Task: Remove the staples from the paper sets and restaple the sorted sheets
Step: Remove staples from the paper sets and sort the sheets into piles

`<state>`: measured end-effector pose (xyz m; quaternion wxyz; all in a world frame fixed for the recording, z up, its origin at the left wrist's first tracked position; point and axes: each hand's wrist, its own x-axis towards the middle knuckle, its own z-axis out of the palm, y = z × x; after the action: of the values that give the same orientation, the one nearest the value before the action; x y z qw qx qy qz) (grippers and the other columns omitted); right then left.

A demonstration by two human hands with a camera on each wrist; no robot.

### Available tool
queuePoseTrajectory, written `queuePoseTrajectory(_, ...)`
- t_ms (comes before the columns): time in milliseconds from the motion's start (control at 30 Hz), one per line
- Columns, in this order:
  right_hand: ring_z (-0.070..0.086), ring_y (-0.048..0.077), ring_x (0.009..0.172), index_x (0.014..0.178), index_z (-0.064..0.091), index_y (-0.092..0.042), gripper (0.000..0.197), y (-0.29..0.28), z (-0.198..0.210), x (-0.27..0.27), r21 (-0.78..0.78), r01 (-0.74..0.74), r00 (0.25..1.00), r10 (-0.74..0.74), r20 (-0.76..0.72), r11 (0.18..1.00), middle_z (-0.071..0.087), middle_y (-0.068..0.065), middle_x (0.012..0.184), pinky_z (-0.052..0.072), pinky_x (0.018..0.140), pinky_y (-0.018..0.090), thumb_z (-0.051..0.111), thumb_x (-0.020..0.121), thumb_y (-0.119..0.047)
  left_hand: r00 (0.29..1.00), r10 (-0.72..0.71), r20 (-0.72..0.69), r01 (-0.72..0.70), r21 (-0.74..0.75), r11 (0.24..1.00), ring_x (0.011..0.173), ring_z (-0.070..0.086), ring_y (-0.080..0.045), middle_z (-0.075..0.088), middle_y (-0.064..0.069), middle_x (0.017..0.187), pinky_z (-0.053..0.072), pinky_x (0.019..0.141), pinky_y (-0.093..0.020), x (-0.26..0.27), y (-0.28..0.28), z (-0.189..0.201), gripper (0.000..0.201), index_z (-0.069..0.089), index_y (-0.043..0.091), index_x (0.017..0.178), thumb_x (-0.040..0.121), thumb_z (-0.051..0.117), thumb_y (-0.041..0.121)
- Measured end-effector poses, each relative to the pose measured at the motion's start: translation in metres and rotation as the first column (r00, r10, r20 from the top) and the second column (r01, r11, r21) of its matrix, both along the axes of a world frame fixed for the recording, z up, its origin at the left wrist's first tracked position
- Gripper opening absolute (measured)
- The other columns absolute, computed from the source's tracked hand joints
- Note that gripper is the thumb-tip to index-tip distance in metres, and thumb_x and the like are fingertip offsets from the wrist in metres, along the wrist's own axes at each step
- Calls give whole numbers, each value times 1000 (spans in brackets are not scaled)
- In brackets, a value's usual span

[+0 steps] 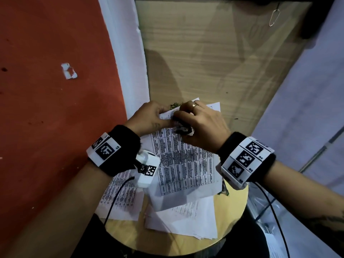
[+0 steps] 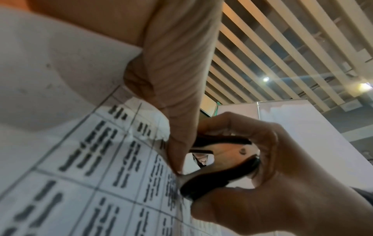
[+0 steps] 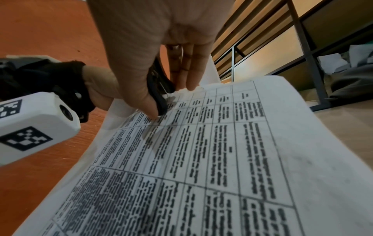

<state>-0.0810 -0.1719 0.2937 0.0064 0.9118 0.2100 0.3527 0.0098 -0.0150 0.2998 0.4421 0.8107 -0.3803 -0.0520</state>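
Observation:
A stapled paper set (image 1: 186, 161) printed with a table lies over a round wooden table (image 1: 234, 216), its far end raised. My left hand (image 1: 160, 112) pinches the set's top left corner, thumb (image 2: 177, 143) on the printed face (image 2: 80, 175). My right hand (image 1: 197, 120) grips a black staple remover (image 1: 183, 129) at the top edge, right beside the left thumb. In the left wrist view the staple remover (image 2: 218, 177) has its metal jaws against the sheet. In the right wrist view the thumb (image 3: 141, 95) and fingers squeeze the staple remover (image 3: 159, 99) on the paper (image 3: 222, 151). The staple itself is hidden.
More printed sheets (image 1: 121, 198) and a loose white stack (image 1: 182, 222) lie under and in front of the set. A small metal object (image 1: 224, 190) sits at the table's right rim. Camera cables (image 1: 119, 194) trail from both wrists. Red floor (image 1: 46, 108) lies left, a wooden panel (image 1: 214, 53) ahead.

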Motion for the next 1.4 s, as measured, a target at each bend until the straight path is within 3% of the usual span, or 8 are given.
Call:
queuePoseTrajectory(167,62,30,78,94,69,-9,42,2,0,0,0,-45,998,45,-38,999,65,11,90,39,44,24,81,55,-16,999,-22,-43,20,-36,999,49,43,3,51,13,47,30,54,-24,2,0,-3,17,66,27,54,65,79,29)
queuePoseTrajectory(467,64,31,78,88,71,-7,39,3,0,4,-35,-99,995,98,-24,994,66,12,86,45,41,27,82,51,-8,982,-104,-156,101,-29,994,51,51,5,60,13,52,40,52,-12,-4,7,5,26,69,25,61,69,79,2)
queuePoseTrajectory(667,65,28,71,78,71,-8,36,9,1,6,-140,-92,996,93,1,986,67,10,78,36,38,20,84,44,-9,986,-28,-162,32,21,999,57,50,-8,58,1,59,37,58,-23,-7,5,6,17,67,12,65,64,81,3)
queuePoseTrajectory(833,64,29,67,76,71,-8,36,7,-2,9,-182,-114,993,116,0,977,66,10,73,38,40,20,84,43,-10,980,-43,-196,48,17,999,45,49,3,57,12,45,38,47,-12,-7,5,4,25,65,13,63,70,73,-9)
queuePoseTrajectory(1067,61,30,63,75,68,-4,29,2,-5,12,-216,-144,990,142,-22,966,64,12,70,46,39,26,81,50,-9,974,-48,-220,56,30,998,50,51,1,60,12,50,40,50,-12,-4,4,2,27,67,15,64,70,72,-10)
queuePoseTrajectory(1167,59,29,58,71,65,-5,15,1,-2,16,-283,-184,983,176,-52,941,61,11,65,42,38,25,66,60,-14,976,-47,-215,60,53,997,55,50,-5,58,7,54,38,54,-19,-1,3,2,34,69,21,53,70,74,-8)
queuePoseTrajectory(1267,58,27,55,65,63,-7,24,2,4,21,-352,-249,968,236,-82,902,59,9,60,38,37,22,45,63,-22,973,-58,-223,72,57,996,52,50,1,58,12,50,39,55,-18,1,3,0,36,68,23,51,69,74,-8)
queuePoseTrajectory(1400,58,28,53,66,64,-6,14,2,8,24,-357,-294,956,275,-105,887,59,10,59,42,39,25,63,59,-17,962,-92,-258,101,21,995,53,54,2,62,12,52,44,58,-14,0,6,1,26,67,13,69,71,70,-13)
